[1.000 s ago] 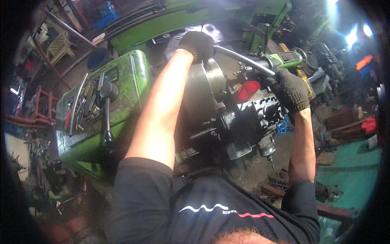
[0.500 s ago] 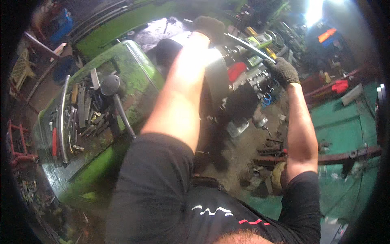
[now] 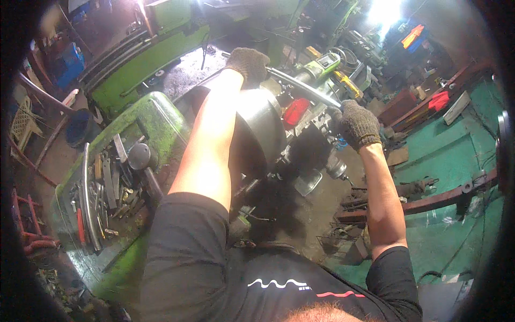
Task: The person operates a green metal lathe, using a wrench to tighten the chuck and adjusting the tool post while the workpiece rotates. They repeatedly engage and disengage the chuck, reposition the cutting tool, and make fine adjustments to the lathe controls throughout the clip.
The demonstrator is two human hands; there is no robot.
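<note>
Together, the left hand [image 3: 247,65] and right hand [image 3: 358,124], in dark knitted gloves [image 3: 367,132], wrap their fingers around opposite ends of a long silvery metal rod [image 3: 300,86], slanting just beyond a broad, smooth grey steel cylinder [image 3: 262,129], right of a green metal machine housing [image 3: 155,114] strewn with hand tools [image 3: 110,182].

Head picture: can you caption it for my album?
Left hand and right hand, both gloved, hold a metal bar at a green machine.
</note>
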